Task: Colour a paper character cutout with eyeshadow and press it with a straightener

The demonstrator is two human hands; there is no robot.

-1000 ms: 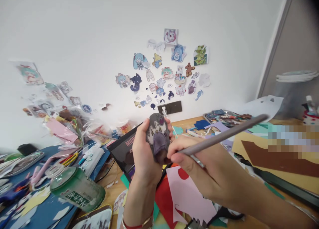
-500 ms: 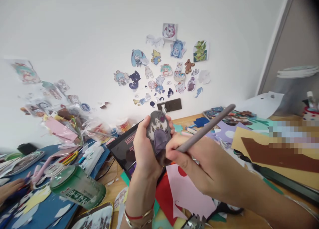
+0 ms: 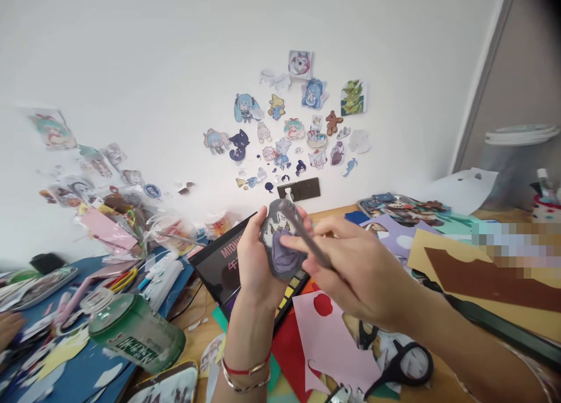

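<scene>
The paper cutout (image 3: 280, 260), a grey-and-purple figure, looks light, thin and easily creased (best taken by its edges, away from the finer outline). It is held up above the middle of the surface (image 3: 193, 327), its left edge pinched in the left hand (image 3: 253, 261). The right hand (image 3: 363, 271), just to its right, grips a grey pen (image 3: 309, 244) lying across its face. Scissors (image 3: 407, 365) lie nearer, to the right.

left hand (image 3: 255, 261): raised, fingers curled shut | right hand (image 3: 366, 274): raised beside it, fingers pinched
</scene>
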